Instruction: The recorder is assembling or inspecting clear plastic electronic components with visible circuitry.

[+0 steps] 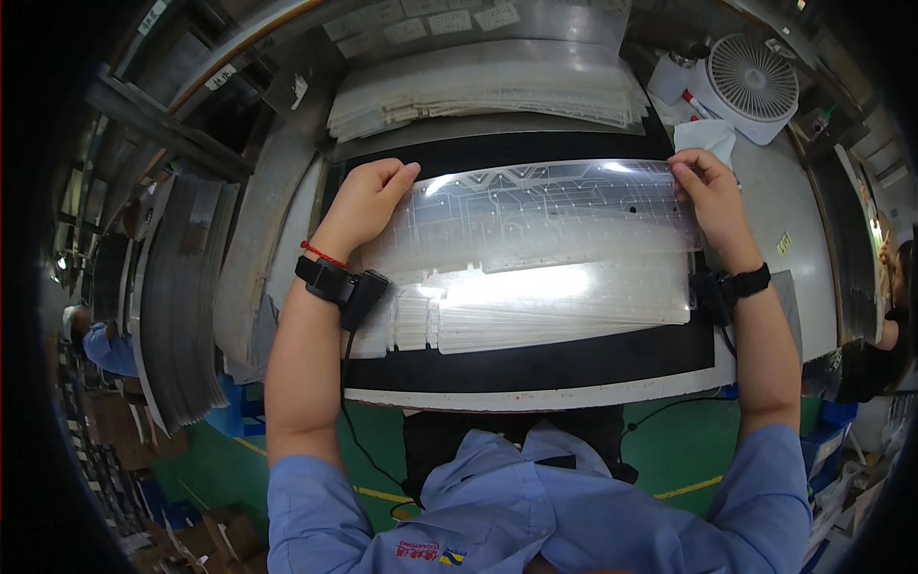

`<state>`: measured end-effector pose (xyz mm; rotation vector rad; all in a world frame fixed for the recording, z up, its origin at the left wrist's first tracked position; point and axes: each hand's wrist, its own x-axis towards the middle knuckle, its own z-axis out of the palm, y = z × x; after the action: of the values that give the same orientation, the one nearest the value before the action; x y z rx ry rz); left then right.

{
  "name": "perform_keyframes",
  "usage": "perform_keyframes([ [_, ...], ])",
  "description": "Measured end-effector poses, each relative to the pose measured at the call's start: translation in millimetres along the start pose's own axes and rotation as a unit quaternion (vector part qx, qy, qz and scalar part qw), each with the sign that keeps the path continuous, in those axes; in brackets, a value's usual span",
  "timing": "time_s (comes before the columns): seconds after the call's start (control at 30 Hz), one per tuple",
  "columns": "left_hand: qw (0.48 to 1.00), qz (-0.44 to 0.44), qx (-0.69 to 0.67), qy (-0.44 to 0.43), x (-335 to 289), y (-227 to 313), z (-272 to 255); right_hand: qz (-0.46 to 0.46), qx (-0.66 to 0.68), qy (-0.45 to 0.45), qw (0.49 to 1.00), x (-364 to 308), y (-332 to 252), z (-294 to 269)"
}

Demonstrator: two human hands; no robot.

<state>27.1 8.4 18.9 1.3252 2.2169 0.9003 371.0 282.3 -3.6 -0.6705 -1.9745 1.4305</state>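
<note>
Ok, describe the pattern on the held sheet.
The sheet shows thin pale lines and dots, head view.

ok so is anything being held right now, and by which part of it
Yes, a thin clear sheet with circuit-like lines, held by its far corners: the left hand grips the left one, the right hand the right.

The sheet [535, 206] is translucent grey, traced with pale circuit-like lines and dots. The stack [564, 322] is milky white; the mat [535, 368], black. The tabletop [773, 206] is pale grey, the bracelet [323, 254] red, the straps [320, 278] black, the shirt [612, 512] blue, the floor [660, 445] green with yellow stripes.
</note>
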Motion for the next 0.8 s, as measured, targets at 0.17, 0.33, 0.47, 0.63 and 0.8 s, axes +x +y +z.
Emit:
perform_keyframes([
  [0.17, 0.998, 0.038, 0.019, -0.041, -7, 12, 5, 0.012, -0.002, -0.003, 1.0, 0, 0, 0],
  [0.33, 0.999, 0.026, 0.021, -0.022, -6, 7, -1, 0.008, -0.024, -0.003, 1.0, -1, -4, 2],
  [0.47, 0.999, 0.013, 0.002, -0.03, -6, -1, -5, 0.008, -0.022, -0.001, 1.0, -1, -3, 1],
  [0.63, 1.0, 0.03, -0.001, -0.004, -7, 6, -1, 0.009, -0.009, -0.002, 1.0, -2, -3, 2],
  [0.8, 0.996, 0.059, 0.05, -0.041, -8, 17, 2, 0.008, -0.007, -0.002, 1.0, -1, -2, 3],
])
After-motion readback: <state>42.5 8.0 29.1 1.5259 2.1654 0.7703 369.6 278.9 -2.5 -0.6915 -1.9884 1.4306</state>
